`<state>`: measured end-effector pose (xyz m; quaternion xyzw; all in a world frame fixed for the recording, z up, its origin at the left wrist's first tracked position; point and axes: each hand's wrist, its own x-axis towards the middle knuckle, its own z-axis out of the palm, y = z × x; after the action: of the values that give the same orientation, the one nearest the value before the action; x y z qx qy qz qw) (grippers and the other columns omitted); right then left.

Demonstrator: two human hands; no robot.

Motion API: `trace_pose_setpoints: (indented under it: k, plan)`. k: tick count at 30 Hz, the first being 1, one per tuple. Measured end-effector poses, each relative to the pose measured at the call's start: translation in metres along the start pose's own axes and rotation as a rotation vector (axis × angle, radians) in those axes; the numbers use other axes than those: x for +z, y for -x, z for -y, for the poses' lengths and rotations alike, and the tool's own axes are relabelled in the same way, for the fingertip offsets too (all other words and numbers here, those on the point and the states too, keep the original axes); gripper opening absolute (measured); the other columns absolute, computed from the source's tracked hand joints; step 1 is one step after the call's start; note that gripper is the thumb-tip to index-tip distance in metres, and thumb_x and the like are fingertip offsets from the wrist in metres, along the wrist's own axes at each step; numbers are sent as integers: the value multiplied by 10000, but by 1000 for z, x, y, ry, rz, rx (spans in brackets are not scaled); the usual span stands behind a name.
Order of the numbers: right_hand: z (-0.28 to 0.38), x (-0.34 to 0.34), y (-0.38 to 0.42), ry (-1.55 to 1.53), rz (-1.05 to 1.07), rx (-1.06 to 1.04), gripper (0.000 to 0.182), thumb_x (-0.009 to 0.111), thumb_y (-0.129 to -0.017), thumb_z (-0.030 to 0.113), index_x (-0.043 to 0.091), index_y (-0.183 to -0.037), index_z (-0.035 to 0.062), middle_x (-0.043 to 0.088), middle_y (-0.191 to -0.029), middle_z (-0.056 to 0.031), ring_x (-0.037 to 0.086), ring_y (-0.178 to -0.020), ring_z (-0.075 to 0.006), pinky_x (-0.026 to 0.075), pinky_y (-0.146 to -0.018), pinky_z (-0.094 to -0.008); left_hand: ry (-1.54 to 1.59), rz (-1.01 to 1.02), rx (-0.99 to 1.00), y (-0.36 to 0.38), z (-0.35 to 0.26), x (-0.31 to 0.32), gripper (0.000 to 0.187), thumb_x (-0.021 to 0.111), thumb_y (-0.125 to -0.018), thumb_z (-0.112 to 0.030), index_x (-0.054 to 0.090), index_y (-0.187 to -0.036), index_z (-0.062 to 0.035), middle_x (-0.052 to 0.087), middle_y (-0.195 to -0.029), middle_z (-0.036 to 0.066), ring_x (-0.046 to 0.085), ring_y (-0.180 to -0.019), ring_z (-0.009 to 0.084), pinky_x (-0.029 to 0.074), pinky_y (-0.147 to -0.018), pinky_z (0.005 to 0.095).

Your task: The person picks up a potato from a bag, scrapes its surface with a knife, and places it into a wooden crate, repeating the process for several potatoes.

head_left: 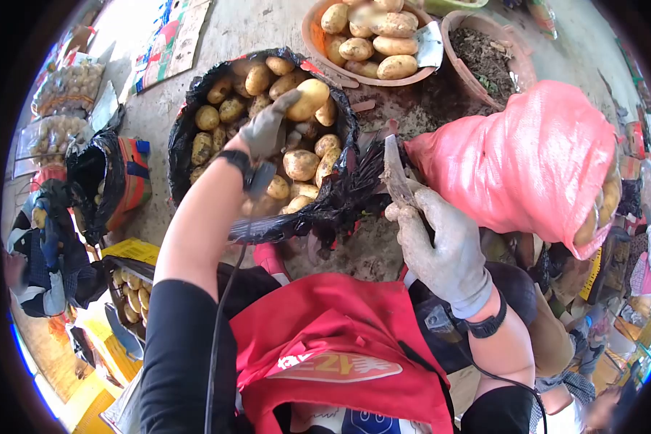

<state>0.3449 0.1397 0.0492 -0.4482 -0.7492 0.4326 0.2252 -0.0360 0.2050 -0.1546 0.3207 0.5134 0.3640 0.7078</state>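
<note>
Potatoes fill a container lined with a black plastic bag (267,233). My left hand (267,130), in a grey glove, is over it with its fingers round a large pale potato (308,100). More potatoes (301,165) with patches of dirt lie below that hand. To the right of the black bag, my right hand (441,249), also gloved, is closed round a knife (396,170) whose blade points up and away from me. The glove on my right hand looks dirty.
A pink sack (521,163) of potatoes lies close on the right. Ahead are a basin (313,43) of potatoes and a bucket (452,32) of dark soil. Another person (54,253) is at the far left, near an open black bag (94,173). Yellow crates stand lower left.
</note>
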Motion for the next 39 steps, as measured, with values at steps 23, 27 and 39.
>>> trace_pose_setpoints:
  k: [23,27,39]
  plan:
    - [15,22,61,-944,405,345,373,647,-1035,444,647,-1246,136,656,-975,65,606,-708,-64,472,-604,-228,139,12,536,239,-6,221,434,664,-1041,-237,550,-1424,-67,636,-1374,98,623,-1230,220,510,-1068,386]
    - [-2,21,56,-961,412,338,338,673,-1028,355,639,-1254,105,656,-974,42,593,-708,-62,475,-586,-224,449,140,315,237,0,224,449,659,-1034,-288,561,-1418,-78,667,-1275,97,638,-1145,217,527,-1008,375]
    - [41,5,41,-781,331,277,477,600,-1055,479,598,-1200,25,633,-739,-30,631,-627,-111,525,-608,-269,354,51,466,222,-18,215,640,732,-931,-52,470,-1514,-12,619,-1432,102,623,-1254,171,529,-1020,304]
